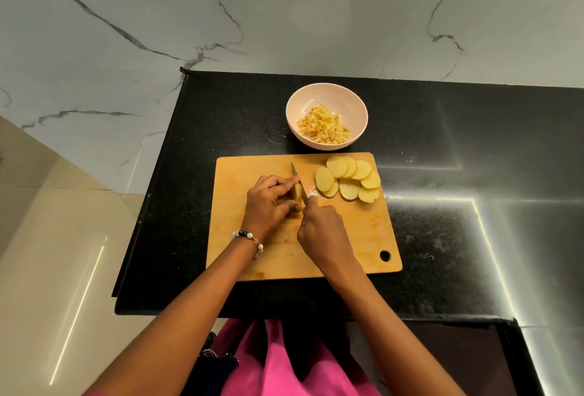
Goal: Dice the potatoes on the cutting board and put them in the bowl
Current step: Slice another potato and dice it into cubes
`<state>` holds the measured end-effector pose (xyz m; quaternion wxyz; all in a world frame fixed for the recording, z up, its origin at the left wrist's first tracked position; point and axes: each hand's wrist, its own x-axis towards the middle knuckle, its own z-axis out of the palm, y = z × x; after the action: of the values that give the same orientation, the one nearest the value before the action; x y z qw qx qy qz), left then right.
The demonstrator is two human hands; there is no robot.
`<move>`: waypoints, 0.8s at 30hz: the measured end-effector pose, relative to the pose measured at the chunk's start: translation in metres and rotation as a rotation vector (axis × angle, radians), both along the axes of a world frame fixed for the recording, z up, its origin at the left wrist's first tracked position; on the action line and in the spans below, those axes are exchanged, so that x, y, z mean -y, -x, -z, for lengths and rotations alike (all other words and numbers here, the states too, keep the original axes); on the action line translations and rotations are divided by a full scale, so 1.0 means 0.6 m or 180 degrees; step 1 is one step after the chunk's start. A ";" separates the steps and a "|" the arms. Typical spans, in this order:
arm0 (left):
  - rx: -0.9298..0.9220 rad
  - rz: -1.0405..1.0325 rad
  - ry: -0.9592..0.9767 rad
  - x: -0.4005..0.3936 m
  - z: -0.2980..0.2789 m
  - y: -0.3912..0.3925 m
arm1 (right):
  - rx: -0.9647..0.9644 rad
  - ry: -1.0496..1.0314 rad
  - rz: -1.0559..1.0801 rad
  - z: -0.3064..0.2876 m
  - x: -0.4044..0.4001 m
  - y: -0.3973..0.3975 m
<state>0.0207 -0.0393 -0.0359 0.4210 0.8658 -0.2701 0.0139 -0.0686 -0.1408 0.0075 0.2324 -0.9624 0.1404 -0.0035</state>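
On the wooden cutting board [354,237] my left hand [268,203] grips the rest of a potato [297,194], most of it hidden under my fingers. My right hand [322,231] holds a knife [298,182] whose blade stands against the potato's cut face, tip pointing away from me. Several round potato slices [347,180] lie overlapped at the board's far right. Behind the board, a pale pink bowl [327,97] contains diced potato [324,125].
The board lies on a black stone counter [442,237] with its left edge near the board and its front edge at my waist. A marble wall rises behind the bowl. The tiled floor shows at the left.
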 end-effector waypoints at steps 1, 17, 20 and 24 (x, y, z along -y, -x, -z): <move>0.0007 -0.0010 0.0000 0.000 0.000 0.000 | -0.0025 0.0052 -0.0006 0.005 -0.004 0.004; -0.0130 -0.0146 0.0124 -0.003 -0.004 0.004 | 0.0114 0.0145 0.0223 0.007 0.009 0.068; -0.0072 -0.0164 0.0150 -0.002 -0.002 0.004 | 0.0419 -0.0317 0.0235 -0.014 0.003 0.069; -0.0059 -0.0195 0.0196 -0.003 0.001 0.005 | 0.0492 -0.0550 0.0310 -0.019 -0.010 0.073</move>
<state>0.0179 -0.0378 -0.0368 0.4493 0.8604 -0.2390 0.0270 -0.1125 -0.1350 0.0186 0.3241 -0.9277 0.1684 -0.0769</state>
